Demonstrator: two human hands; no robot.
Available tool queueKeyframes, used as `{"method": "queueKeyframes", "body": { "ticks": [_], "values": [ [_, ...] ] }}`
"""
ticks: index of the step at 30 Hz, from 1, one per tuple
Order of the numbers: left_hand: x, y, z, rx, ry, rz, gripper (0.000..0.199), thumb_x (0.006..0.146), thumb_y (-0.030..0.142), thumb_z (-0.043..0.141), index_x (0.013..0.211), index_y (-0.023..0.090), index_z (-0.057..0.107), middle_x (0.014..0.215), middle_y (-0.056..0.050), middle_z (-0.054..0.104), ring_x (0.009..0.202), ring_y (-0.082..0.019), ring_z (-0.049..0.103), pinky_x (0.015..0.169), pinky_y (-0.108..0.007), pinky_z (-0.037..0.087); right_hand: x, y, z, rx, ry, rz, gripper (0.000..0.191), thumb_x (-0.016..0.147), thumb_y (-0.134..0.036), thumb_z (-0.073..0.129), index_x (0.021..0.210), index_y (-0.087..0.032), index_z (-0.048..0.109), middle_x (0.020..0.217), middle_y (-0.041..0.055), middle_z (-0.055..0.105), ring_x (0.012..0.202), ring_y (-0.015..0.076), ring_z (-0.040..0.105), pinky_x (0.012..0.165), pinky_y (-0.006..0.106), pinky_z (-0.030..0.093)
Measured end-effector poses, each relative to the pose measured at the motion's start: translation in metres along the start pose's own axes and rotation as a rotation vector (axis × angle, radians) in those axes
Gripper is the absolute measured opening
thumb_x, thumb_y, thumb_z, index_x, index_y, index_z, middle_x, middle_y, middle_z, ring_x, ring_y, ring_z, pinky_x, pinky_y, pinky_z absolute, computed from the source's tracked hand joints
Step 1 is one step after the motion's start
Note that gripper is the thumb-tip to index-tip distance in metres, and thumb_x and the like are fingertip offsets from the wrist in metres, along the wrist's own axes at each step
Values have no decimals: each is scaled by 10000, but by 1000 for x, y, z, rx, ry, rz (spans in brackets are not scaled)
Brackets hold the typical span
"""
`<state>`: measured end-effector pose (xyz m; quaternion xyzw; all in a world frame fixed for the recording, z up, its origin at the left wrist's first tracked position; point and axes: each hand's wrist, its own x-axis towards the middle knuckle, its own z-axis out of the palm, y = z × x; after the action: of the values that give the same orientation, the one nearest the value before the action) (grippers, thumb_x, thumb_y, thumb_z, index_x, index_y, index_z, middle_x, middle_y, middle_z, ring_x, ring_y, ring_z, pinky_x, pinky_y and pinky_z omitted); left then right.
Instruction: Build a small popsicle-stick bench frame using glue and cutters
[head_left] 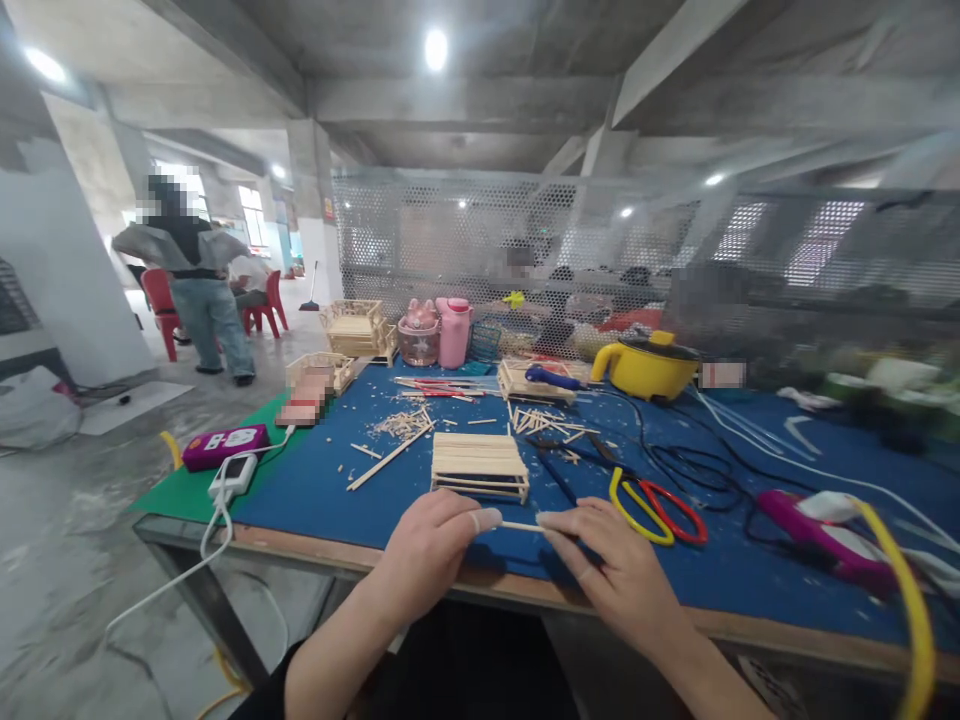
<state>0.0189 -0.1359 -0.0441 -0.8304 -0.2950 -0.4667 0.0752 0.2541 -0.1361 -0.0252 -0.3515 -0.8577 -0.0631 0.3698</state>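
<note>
Between my hands, near the table's front edge, a thin wooden stick [521, 526] lies level. My left hand [439, 540] pinches its left end, and my right hand [604, 555] pinches the right end. Just behind the stick stands a small slatted wooden model [480, 465] with a flat top of pale sticks and thin rails below. To the right of it rest pliers or scissors with one yellow handle [637, 508] and one red handle [679, 510]. Short cut stick pieces [405, 425] lie scattered behind the model.
A yellow electric pot [649, 365] with black cable stands at the back right. A blue glue gun [553, 378] rests on another wooden frame. Purple power strips [225, 447] sit at both sides. A pink bottle [454, 332] and finished wooden models [356, 330] stand behind. A person [199, 270] stands at the far left.
</note>
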Motion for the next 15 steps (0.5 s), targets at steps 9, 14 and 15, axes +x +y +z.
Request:
{"method": "queueKeyframes", "body": {
  "ticks": [9, 14, 15],
  "values": [
    [0, 1, 8, -6, -38, -6, 258, 874, 113, 451, 1040, 209, 624, 899, -52, 682, 835, -139, 613, 748, -272, 495, -6, 2, 9, 150, -33, 226, 166, 882, -306, 524, 843, -237, 669, 811, 26, 704, 771, 182, 656, 710, 296, 523],
    [-5, -13, -5, -24, 300, -314, 223, 850, 221, 525, 1051, 212, 619, 1008, -81, 633, 983, -184, 584, 880, -335, 470, -6, 18, 5, 158, 68, 368, 206, 851, -377, 541, 802, -240, 686, 793, 24, 712, 758, 201, 671, 710, 302, 531],
    [-6, -18, -7, -26, 361, -416, 221, 856, 244, 511, 1045, 209, 621, 1011, -83, 634, 995, -191, 583, 892, -344, 465, -6, 21, 3, 153, 88, 397, 209, 841, -389, 549, 799, -240, 690, 794, 26, 716, 755, 207, 674, 714, 309, 533]
  ]
}}
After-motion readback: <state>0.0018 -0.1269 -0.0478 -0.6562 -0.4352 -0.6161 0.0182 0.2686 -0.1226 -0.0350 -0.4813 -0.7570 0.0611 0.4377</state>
